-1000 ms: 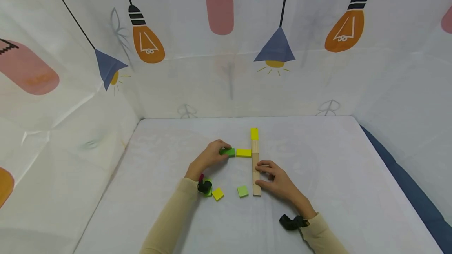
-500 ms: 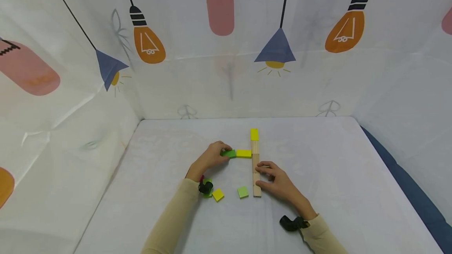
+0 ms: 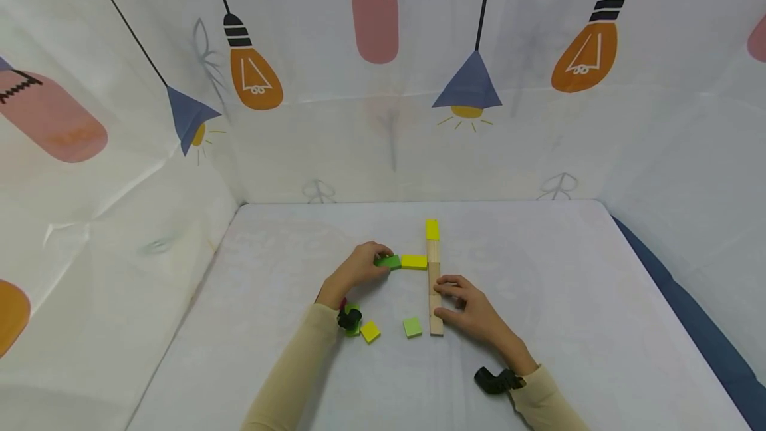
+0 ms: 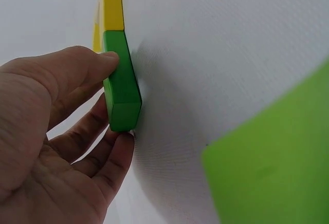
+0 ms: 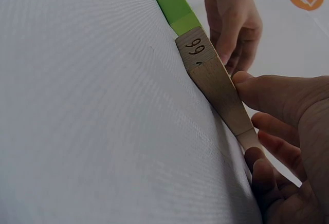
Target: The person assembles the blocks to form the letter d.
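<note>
Green block (image 3: 388, 261) lies flat on the white table (image 3: 538, 324), pinched at its outer end by the left hand (image 3: 353, 271); its far end butts the yellow block (image 3: 413, 261), which in turn meets the wooden strip (image 3: 435, 291), so the grip appears meant to press the row tight. Beside the strip's near half, the right hand (image 3: 473, 308) rests with thumb and fingers (image 3: 449, 281) curled against the wood, apparently bracing it against that push. A second yellow block (image 3: 432, 229) caps the strip's far end. Loose pieces sit short of the fingers: a light green square (image 3: 411, 326), a yellow square (image 3: 370, 331) and a green piece (image 3: 352, 310) partly hidden by the left wrist mount.

Left wrist view: the left hand (image 4: 56, 147) grasps the green block (image 4: 121, 88), thumb on one long side and fingertips (image 4: 121, 144) under the end corner; the yellow block (image 4: 112, 3) touches beyond it.

Right wrist view: the right hand (image 5: 293, 147) clasps the wooden strip (image 5: 216, 82) edgewise, thumb above, fingers below; a printed number marks the strip's end
</note>
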A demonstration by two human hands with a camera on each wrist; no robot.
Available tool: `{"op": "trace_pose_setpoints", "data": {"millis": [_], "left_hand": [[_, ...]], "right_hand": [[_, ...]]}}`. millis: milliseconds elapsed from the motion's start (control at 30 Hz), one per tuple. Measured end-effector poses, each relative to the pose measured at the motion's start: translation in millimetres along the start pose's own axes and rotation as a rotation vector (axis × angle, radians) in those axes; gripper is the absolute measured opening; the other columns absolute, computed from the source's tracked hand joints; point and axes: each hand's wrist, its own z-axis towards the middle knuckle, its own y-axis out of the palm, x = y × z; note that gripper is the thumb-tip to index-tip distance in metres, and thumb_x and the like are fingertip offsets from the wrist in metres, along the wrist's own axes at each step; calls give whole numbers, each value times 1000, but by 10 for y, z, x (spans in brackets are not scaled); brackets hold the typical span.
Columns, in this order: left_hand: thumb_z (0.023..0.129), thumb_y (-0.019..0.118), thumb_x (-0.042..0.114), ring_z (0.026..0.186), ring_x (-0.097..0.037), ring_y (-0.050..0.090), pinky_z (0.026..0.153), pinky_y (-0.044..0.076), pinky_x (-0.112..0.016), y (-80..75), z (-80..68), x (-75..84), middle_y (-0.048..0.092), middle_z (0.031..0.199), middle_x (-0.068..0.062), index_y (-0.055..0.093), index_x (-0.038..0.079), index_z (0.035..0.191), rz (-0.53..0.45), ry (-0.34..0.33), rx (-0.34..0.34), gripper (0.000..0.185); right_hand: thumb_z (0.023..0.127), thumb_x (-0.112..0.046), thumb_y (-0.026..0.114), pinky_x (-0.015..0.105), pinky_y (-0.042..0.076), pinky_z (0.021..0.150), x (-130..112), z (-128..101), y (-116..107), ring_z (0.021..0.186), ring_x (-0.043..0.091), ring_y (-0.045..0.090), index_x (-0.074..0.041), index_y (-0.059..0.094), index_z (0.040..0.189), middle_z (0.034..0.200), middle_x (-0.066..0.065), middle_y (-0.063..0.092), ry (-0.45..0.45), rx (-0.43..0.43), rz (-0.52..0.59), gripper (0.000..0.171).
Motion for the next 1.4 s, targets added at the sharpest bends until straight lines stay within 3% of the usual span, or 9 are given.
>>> {"op": "trace_pose_setpoints", "data": {"millis": [667,1033,1400], "left_hand": [[87,71,19,103,-19,58,93,49,-36,8,-21,-7,64,113,-5,64,12,120,-3,-1,14,35],[88,71,29,107,-24,60,92,50,-40,-44,-162,-7,63,121,-11,60,8,128,-12,70,112,46],[87,71,28,113,-28,57,96,48,-46,-100,-448,-73,62,124,-11,60,10,128,-88,62,253,47]], "right_hand": [[81,-29,78,24,49,76,-5,1,4,102,14,56,-9,66,123,130,4,56,3,0,-9,48],[81,-30,78,24,48,75,4,4,-3,101,14,56,-10,66,123,130,3,56,14,-2,-2,48],[81,-32,77,24,49,76,5,9,-6,102,15,56,-11,66,123,130,2,56,21,-6,-6,48]]}}
